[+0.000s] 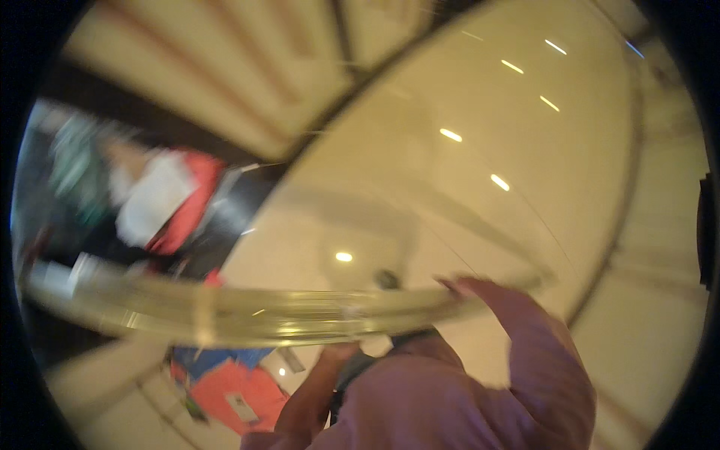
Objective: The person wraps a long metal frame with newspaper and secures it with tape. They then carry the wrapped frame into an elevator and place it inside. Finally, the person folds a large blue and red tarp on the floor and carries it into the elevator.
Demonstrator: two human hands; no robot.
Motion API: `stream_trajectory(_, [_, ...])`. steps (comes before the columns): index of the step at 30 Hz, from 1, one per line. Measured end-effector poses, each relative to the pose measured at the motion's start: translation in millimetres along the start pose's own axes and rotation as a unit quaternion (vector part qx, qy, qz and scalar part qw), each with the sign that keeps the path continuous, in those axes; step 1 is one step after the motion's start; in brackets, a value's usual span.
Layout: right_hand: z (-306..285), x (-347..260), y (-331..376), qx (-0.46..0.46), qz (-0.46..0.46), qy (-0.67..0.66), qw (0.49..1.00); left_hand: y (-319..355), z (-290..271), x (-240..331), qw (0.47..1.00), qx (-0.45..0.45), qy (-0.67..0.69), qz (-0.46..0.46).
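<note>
A long roll of clear, yellowish plastic [262, 309] stretches across the view from the far left to my right side. It shines and is blurred by motion, with a pale band [203, 313] round its left part. My right hand [471, 286] closes on the roll near its right end. From below, my left hand [342, 350] meets the middle of the roll; its fingers are mostly hidden by the plastic, but it appears closed on it.
A pale glossy surface [420, 195] mirrors several lights. At the left, a dark surface [244, 196] bears blurred white and red things [169, 195]. Lower left lie an orange-red package [232, 390] and something blue [206, 360]. A small dark object [386, 280] shows just beyond the roll.
</note>
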State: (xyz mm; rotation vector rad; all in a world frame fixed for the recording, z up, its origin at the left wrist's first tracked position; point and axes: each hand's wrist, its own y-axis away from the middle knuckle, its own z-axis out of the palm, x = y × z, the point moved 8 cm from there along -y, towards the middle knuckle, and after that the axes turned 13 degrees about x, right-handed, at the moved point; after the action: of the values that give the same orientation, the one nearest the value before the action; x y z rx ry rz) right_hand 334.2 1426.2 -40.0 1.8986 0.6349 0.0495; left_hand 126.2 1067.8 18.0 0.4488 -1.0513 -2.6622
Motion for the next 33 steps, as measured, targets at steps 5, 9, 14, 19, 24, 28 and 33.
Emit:
stream_trajectory(5, [122.4,39.1,-70.8,0.052,-0.17,0.019,0.984,52.5,42.9,-17.3,0.987,-0.159,-0.004,0.011])
stream_trajectory(9, [142.7,8.8,15.7,0.052,-0.242,-0.029,0.968,119.9,38.1,-46.6,0.983,-0.172,-0.035,0.047])
stream_trajectory(14, [124.4,-59.5,-9.5,0.075,-0.08,-0.142,0.984,72.9,53.3,51.7,0.981,-0.07,-0.063,0.169])
stream_trajectory(19, [123.5,-119.4,-11.4,0.105,-0.126,-0.178,0.97,118.1,115.4,117.6,0.973,-0.067,-0.114,0.19])
stream_trajectory(24, [82.2,-241.4,42.2,0.107,-0.104,-0.205,0.967,168.1,168.9,219.3,0.964,-0.063,-0.12,0.23])
stream_trajectory(28, [84.4,-318.1,34.1,0.116,-0.084,-0.263,0.954,192.9,207.0,278.6,0.959,-0.084,-0.119,0.242])
stream_trajectory(33, [83.5,-382.4,12.5,0.079,-0.045,-0.373,0.923,242.9,268.6,372.2,0.949,-0.158,-0.059,0.265])
